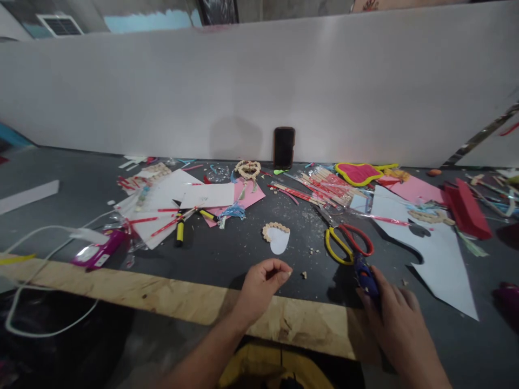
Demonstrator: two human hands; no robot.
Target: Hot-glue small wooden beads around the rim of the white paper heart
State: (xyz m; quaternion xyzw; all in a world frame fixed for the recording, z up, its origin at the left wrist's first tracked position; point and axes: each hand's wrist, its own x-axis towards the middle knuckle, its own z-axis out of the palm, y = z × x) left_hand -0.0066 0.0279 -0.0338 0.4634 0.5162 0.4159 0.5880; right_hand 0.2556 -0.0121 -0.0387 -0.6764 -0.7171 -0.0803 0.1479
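Observation:
My left hand [261, 283] hovers at the table's near edge with its fingers curled into a pinch; whatever it holds is too small to make out. My right hand [395, 319] grips a blue glue gun [366, 278] whose tip points away from me. A white paper heart [278, 237], edged on its upper left with small beige beads, lies on the dark table just beyond my left hand. Scissors [347, 243] with yellow and red handles lie beside the glue gun's tip.
A black phone [284, 147] leans against the white back wall. Pink and white paper, red sticks [320, 189], a yellow marker [180, 231], a bead ring [248, 169], a pink tool [99, 251], a white cable [40, 232] and a red box [466, 209] litter the table. A wooden strip [162, 297] edges it.

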